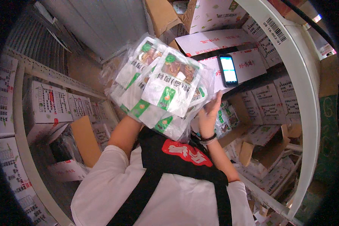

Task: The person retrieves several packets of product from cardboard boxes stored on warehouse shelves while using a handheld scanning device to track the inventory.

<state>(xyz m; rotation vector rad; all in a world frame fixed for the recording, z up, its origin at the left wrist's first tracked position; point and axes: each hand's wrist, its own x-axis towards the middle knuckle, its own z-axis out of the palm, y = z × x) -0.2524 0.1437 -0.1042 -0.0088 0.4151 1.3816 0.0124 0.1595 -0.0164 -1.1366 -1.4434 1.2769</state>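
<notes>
A clear plastic bag (113,84) full of flat white and green food packets (172,80) is raised before my chest. The packets bear printed writing and a picture of browned food. My left forearm (124,132) runs under the bag's near left side, and the left hand is hidden behind it. At the bag's right edge my right hand (207,120) grips its side, one finger extended upward. A dark bracelet (204,138) circles that wrist. Just beyond the right hand, a smartphone (228,70) with a lit screen lies on a white printed carton (251,63).
White shelf uprights (308,84) curve around me on the right, with cartons (269,103) behind. Below the phone's carton, more packets (227,120) sit in an open box. Stacked cartons (52,103) and an open cardboard flap (86,141) stand at left. A brown box (163,17) is at the top.
</notes>
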